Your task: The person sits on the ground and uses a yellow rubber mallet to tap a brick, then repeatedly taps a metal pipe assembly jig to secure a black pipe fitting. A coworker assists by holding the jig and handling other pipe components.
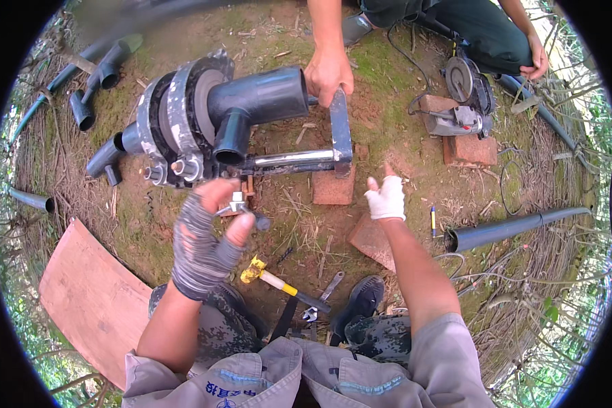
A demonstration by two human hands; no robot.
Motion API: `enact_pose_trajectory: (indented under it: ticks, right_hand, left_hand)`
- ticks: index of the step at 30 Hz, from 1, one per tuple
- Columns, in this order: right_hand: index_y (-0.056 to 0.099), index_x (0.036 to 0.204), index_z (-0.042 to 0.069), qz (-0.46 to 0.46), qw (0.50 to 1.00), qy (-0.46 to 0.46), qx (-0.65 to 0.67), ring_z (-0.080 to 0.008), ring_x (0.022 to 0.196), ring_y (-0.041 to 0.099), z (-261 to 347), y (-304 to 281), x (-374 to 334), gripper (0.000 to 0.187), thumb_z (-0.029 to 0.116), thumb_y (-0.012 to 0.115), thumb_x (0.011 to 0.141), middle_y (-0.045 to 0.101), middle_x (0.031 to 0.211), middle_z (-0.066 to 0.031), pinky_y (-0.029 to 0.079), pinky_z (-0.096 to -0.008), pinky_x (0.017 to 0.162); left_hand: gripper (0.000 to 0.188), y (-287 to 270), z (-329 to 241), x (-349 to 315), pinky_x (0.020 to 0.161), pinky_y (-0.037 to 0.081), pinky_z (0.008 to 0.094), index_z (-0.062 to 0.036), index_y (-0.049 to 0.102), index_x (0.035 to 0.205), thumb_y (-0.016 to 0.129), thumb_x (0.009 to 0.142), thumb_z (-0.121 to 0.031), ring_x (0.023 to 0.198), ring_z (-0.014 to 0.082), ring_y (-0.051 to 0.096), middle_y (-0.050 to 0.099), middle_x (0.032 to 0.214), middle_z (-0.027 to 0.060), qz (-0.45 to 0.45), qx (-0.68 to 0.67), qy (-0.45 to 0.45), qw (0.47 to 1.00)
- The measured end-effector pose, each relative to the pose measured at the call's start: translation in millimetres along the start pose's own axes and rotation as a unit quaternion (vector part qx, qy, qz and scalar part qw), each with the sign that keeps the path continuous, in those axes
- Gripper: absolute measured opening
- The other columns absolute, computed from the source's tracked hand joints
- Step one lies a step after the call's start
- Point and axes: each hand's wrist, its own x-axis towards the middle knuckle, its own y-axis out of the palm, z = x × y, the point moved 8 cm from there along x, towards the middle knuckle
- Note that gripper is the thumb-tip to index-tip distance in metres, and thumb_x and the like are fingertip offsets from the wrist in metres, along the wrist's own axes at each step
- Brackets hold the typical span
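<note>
My left hand [204, 238], in a grey striped fingerless glove, hovers just below the pipe-clamping machine [177, 115], thumb and forefinger apart near its lower bolts. I see nothing in its grip. My right hand [386, 197], in a white fingerless glove, is held over the ground beside a brick, forefinger stretched forward, holding nothing. A black plastic tee pipe [265, 98] sits in the machine's round clamps. Steel guide rods [296, 158] run from the clamps to a flat end plate [341, 129]. Another person's hand [330, 71] grips the top of that plate.
A yellow-headed hammer [255, 270] and an adjustable wrench [311, 313] lie by my feet. Bricks [333, 187] support the machine. An electric power tool [462, 88] rests on bricks at the right. Black pipe [503, 230], a marker [433, 221] and a wooden board [92, 292] lie around.
</note>
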Motion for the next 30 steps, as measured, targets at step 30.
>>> enact_pose_trajectory:
  ticks: [30]
  right_hand:
    - [0.065, 0.120, 0.009, 0.483, 0.867, -0.070, -0.103, -0.0355, 0.120, 0.060, 128, 147, -301, 0.044, 0.042, 0.069, 0.091, 0.061, 0.126, -0.0192, 0.051, -0.0470, 0.099]
  left_hand:
    - [0.075, -45, 72, 44, 0.123, 0.022, 0.0447, -0.0036, 0.058, 0.138, 0.055, 0.094, -0.065, 0.122, 0.0315, 0.060, 0.075, 0.109, 0.0128, 0.009, 0.433, 0.061, 0.899]
